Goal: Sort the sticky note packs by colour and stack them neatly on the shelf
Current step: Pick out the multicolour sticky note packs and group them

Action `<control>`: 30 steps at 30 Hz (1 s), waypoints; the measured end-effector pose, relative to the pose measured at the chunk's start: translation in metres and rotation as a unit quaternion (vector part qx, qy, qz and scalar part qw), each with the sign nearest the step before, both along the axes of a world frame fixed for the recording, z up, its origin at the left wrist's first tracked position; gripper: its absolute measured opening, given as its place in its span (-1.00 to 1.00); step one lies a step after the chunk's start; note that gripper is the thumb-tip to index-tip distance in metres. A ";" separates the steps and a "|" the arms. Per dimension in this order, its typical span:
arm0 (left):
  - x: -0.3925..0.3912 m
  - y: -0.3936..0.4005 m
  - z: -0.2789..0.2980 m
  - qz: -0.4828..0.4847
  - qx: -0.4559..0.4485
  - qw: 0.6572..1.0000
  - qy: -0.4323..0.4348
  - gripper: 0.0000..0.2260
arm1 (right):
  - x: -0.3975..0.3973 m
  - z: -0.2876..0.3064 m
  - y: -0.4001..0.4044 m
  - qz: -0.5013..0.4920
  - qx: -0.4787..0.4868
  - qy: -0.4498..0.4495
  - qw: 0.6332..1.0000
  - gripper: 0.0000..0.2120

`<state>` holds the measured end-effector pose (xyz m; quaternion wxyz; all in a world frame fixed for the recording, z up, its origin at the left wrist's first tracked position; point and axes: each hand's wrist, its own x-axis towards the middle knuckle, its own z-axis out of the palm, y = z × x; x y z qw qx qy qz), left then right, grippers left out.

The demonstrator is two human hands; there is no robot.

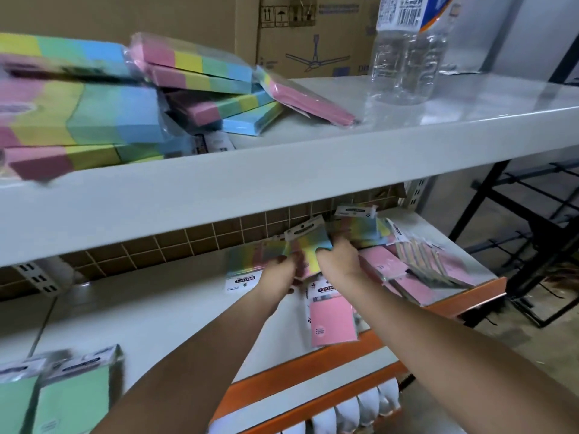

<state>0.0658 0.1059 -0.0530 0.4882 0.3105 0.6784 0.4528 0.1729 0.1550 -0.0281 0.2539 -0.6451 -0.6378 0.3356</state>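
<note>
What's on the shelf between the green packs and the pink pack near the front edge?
In the head view, only bare white shelf lies between the green packs and the pink pack; the left forearm crosses above that stretch.

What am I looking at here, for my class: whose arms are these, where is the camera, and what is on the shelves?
No machine here: a person wears a camera on the head, so it looks forward and down along their own bare arms. The left hand and right hand together grip a multicolour sticky note pack above the lower shelf. On that shelf lie pink packs on the right and green packs at the near left. The upper shelf carries a loose heap of rainbow packs and a clear plastic bottle. Cardboard boxes stand behind.
</note>
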 end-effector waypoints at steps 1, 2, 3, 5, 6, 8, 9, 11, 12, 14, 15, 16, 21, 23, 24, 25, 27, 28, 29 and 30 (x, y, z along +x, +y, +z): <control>0.000 -0.001 0.002 0.014 0.011 1.000 -0.014 -0.84 | -0.003 -0.003 0.000 0.009 -0.010 0.012 1.000 -0.69; -0.002 -0.001 0.001 0.027 0.017 0.999 -0.021 -0.87 | -0.006 -0.006 -0.001 0.018 -0.019 0.020 0.999 -0.68; -0.004 -0.003 0.002 0.043 0.023 0.998 -0.034 -0.88 | -0.010 -0.010 -0.001 0.029 -0.028 0.026 0.999 -0.68; -0.009 -0.006 0.003 0.073 0.028 0.995 -0.068 -0.86 | -0.017 -0.016 -0.001 0.056 -0.036 0.028 0.997 -0.68; -0.012 -0.009 0.004 0.090 0.027 0.993 -0.078 -0.86 | -0.022 -0.019 -0.001 0.071 -0.034 0.026 0.997 -0.69; -0.016 -0.016 0.007 0.132 0.031 0.986 -0.093 -0.87 | -0.032 -0.022 -0.004 0.102 -0.027 0.028 0.994 -0.71; -0.019 -0.020 0.009 0.151 0.039 0.983 -0.102 -0.83 | -0.038 -0.025 -0.005 0.113 -0.026 0.029 0.993 -0.74; -0.028 -0.029 0.010 0.178 0.051 0.979 -0.088 -0.82 | -0.048 -0.030 -0.007 0.121 -0.023 0.019 0.992 -0.79; -0.033 -0.033 0.010 0.189 0.053 0.978 -0.075 -0.83 | -0.051 -0.033 -0.007 0.126 -0.020 0.009 0.992 -0.79; -0.046 -0.040 0.009 0.214 0.054 0.973 -0.065 -0.82 | -0.055 -0.040 -0.004 0.155 -0.022 -0.019 0.988 -0.74; -0.053 -0.043 0.007 0.229 0.051 0.970 -0.063 -0.81 | -0.057 -0.042 -0.002 0.166 -0.027 -0.034 0.985 -0.71; -0.059 -0.046 0.005 0.244 0.045 0.967 -0.062 -0.80 | -0.059 -0.045 0.000 0.171 -0.033 -0.044 0.984 -0.68; -0.080 -0.063 -0.002 0.282 0.024 0.958 -0.051 -0.79 | -0.082 -0.052 0.003 0.144 -0.047 -0.093 0.984 -0.52; -0.086 -0.070 -0.004 0.290 0.012 0.955 -0.052 -0.81 | -0.090 -0.053 0.004 0.130 -0.050 -0.108 0.984 -0.41; -0.090 -0.073 -0.005 0.296 0.005 0.954 -0.053 -0.81 | -0.094 -0.054 0.005 0.125 -0.049 -0.118 0.984 -0.36; -0.093 -0.076 -0.007 0.301 -0.002 0.952 -0.055 -0.82 | -0.097 -0.057 0.006 0.118 -0.050 -0.118 0.985 -0.31; -0.099 -0.083 -0.007 0.305 -0.010 0.951 -0.054 -0.80 | -0.103 -0.060 0.010 0.098 -0.049 -0.100 0.989 -0.21; -0.101 -0.086 -0.007 0.304 -0.011 0.951 -0.051 -0.79 | -0.107 -0.062 0.012 0.088 -0.043 -0.110 0.989 -0.14; -0.104 -0.089 -0.007 0.304 -0.011 0.951 -0.049 -0.78 | -0.110 -0.063 0.014 0.084 -0.039 -0.136 0.986 -0.07; -0.107 -0.091 -0.008 0.305 -0.012 0.951 -0.046 -0.77 | -0.114 -0.065 0.016 0.085 -0.036 -0.165 0.982 0.01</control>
